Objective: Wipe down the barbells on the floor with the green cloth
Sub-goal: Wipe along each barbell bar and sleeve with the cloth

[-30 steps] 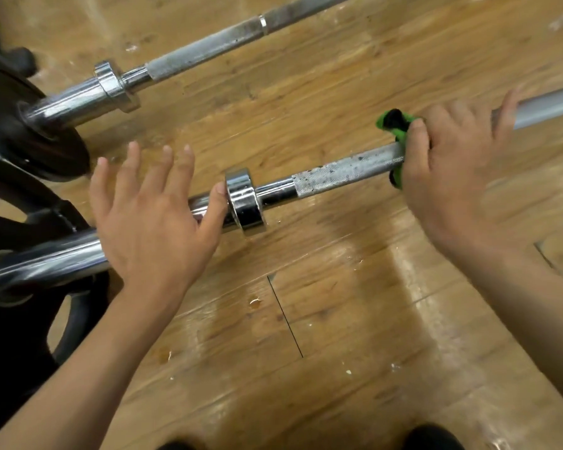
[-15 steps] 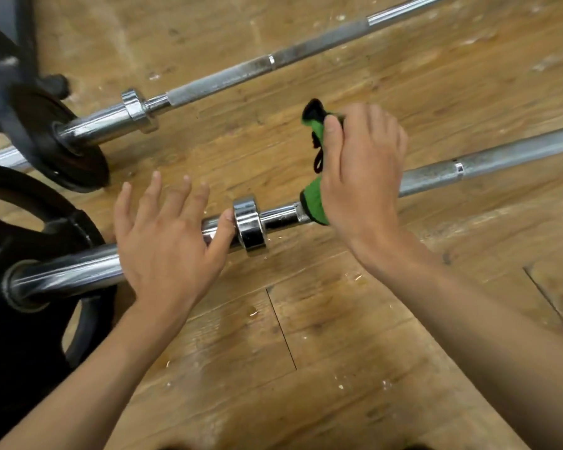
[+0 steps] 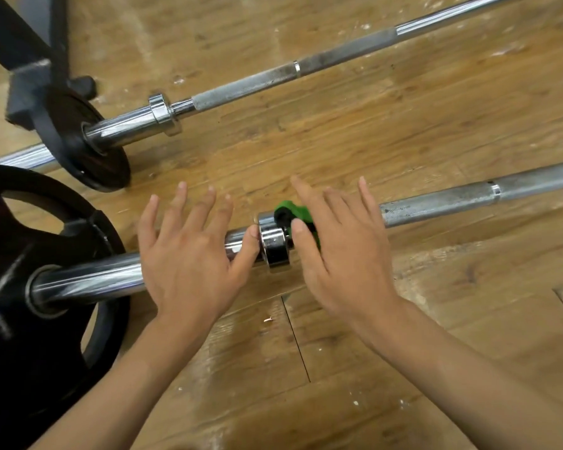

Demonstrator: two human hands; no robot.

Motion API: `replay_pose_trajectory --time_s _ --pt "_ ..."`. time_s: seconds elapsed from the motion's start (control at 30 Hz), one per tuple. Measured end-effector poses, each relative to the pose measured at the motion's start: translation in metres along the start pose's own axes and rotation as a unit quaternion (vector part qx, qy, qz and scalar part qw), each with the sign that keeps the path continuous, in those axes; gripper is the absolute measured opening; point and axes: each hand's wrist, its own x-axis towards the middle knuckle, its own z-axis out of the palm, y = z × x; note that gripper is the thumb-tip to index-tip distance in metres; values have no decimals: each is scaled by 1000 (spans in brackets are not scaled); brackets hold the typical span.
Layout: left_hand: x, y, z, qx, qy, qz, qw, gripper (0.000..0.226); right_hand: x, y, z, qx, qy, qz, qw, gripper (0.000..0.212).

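The right grip (image 3: 342,251) lies flat and splayed over the near bar (image 3: 452,203), fingers straight and curled round nothing. Under its palm and thumb the cloth (image 3: 298,212) is pressed in a green bunch against the shaft, touching the collar (image 3: 275,251). The left grip (image 3: 189,254) is flat too, resting on the chrome sleeve (image 3: 88,282) with its thumb against the collar's other face, and it holds nothing.

From where I stand, a flat press like that cleans only the top of the shaft. I'd fold the cloth round the bar so the underside gets wiped, and work it into the corner where shaft meets collar, since grime likes to sit there. The left palm looks well placed to stop the bar rolling, so it should bear down while the other rubs. The shaft further right looks dull and speckled, so long strokes that way seem the next call.

The floor (image 3: 371,141) is worn wooden planking, scuffed and dotted with pale flecks. A big plate (image 3: 20,254) sits on the near sleeve at the left. The far bar (image 3: 273,79) lies well apart beyond, roughly parallel, with a small plate (image 3: 75,138) on its sleeve. A dark frame (image 3: 20,43) stands behind it in the corner.
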Motion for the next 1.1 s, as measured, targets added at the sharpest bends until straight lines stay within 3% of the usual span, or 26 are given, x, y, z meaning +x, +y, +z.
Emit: replay_pose_trajectory --time_s 0.1,0.23,0.33,0.43,0.5,0.6,0.7,0.8,0.9,1.0,1.1 --pt "-1 0 0 -2 -5 1 1000 71 11 -13 13 -41 33 0 999 52" --pt "-1 -2 -1 -9 -16 2 1000 73 3 34 -9 -132 24 -44 990 57" --pt "-1 -2 -4 -10 -27 16 999 70 -2 81 -34 -165 80 63 981 47" --pt "0 0 -5 -13 -37 20 999 69 -1 72 -31 -142 118 161 970 40" --pt "0 1 -6 -15 -40 19 999 69 4 34 -10 -116 99 124 981 42" --pt "-3 0 -8 -16 -38 24 999 70 0 -9 15 -87 30 -3 996 46" --pt "-4 -4 -9 -20 -36 26 999 71 -2 31 -3 -142 14 -74 987 50" --pt "-6 -3 -8 -18 -43 20 999 69 -10 84 -32 -176 60 39 982 53" --pt "-4 1 -7 -24 -43 18 999 65 -8 74 -30 -149 99 139 974 42" --pt "-5 1 -8 -26 -35 15 999 64 -12 17 -2 -94 89 60 990 29" --pt "-6 -2 -8 -26 -31 27 999 66 -19 2 11 -53 37 -60 996 35"
